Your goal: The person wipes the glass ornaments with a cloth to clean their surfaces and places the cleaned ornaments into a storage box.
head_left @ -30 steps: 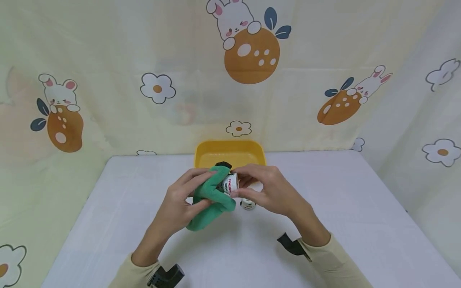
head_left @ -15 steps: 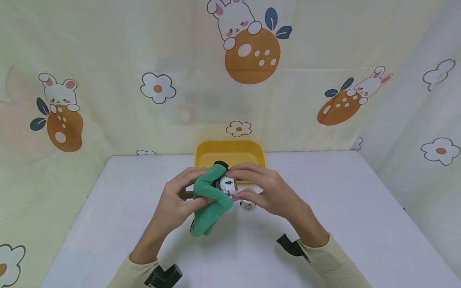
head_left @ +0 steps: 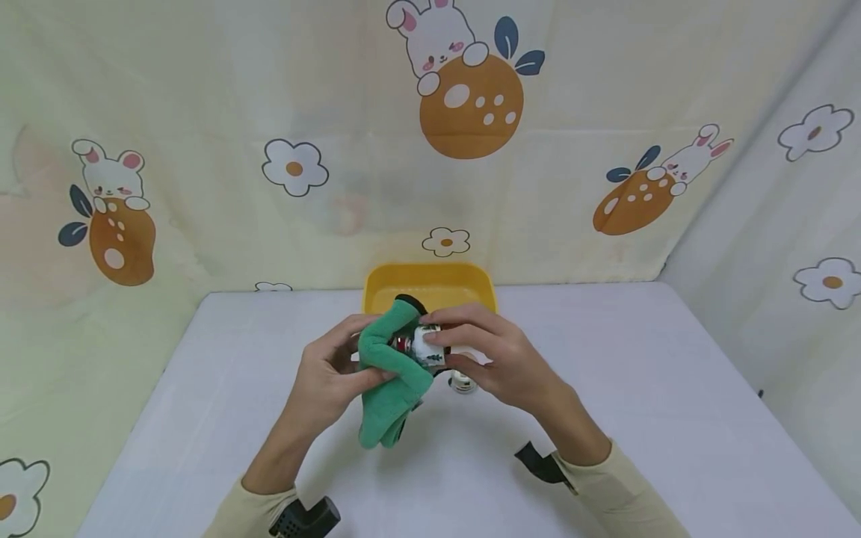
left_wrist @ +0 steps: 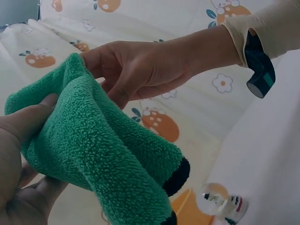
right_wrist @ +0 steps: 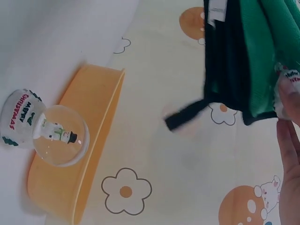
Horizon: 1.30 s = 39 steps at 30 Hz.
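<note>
My left hand [head_left: 332, 366] grips a folded green cleaning cloth [head_left: 390, 366] with black trim, thumb across its front. The cloth wraps round one end of a snow globe [head_left: 428, 348], whose white printed base sticks out to the right. That base is pinched between the thumb and fingers of my right hand [head_left: 494, 351]. In the left wrist view the cloth [left_wrist: 89, 131] hides the held globe. The right wrist view shows its white base [right_wrist: 291, 77] under my right thumb, with the black edge and a strap of the cloth hanging beside it.
A second snow globe [right_wrist: 18, 117] with a small snowman inside stands on the white table [head_left: 605, 359], just beyond my right hand. Behind both hands lies a yellow tray [head_left: 430, 278] at the table's far edge. A printed curtain [head_left: 202, 224] hangs behind.
The snow globe's base has turned between my right fingers, showing different print. The cloth's lower end has swung slightly down and right. The second globe and tray have stayed put.
</note>
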### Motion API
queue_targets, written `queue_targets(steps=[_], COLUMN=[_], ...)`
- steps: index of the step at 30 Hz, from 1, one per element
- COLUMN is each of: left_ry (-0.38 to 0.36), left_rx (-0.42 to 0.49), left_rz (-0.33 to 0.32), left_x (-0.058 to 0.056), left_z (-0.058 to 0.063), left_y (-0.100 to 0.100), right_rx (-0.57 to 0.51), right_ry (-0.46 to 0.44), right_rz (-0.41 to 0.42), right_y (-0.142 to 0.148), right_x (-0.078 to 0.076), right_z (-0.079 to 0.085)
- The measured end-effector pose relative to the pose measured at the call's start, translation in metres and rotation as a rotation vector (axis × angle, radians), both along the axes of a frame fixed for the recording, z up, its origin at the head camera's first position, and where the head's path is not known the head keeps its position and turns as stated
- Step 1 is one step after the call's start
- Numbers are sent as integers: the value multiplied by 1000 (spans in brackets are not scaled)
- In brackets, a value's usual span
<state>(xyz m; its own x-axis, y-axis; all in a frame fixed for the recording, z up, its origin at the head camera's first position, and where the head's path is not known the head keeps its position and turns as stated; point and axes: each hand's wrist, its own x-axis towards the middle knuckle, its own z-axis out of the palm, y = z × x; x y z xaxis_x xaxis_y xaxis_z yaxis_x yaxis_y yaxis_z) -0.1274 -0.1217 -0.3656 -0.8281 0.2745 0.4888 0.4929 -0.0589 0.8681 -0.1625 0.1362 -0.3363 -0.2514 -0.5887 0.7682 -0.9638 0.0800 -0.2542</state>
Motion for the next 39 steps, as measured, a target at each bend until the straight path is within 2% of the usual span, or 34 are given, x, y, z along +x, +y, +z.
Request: queue_targets(steps=[4, 7, 17, 26, 32, 39], left_ry=[-2, 6, 55, 140, 178, 211], left_rx=[35, 58, 52, -17, -42, -99], left_rz=[11, 17, 78, 83, 76, 101], left_x=[1, 2, 7, 5, 2, 1], left_z=[-1, -1, -1, 3, 5, 7], left_y=[1, 2, 6, 5, 5, 6], right_rx=[-55, -75, -38, -4, 8, 21], right_ry=[43, 37, -127, -227, -238, -260], right_rz=[-14, -18, -84, -127, -132, -131], right_y=[-3, -4, -3, -2, -2, 1], right_x=[2, 3, 9, 11, 9, 8], right_z=[1, 2, 7, 7, 7, 7])
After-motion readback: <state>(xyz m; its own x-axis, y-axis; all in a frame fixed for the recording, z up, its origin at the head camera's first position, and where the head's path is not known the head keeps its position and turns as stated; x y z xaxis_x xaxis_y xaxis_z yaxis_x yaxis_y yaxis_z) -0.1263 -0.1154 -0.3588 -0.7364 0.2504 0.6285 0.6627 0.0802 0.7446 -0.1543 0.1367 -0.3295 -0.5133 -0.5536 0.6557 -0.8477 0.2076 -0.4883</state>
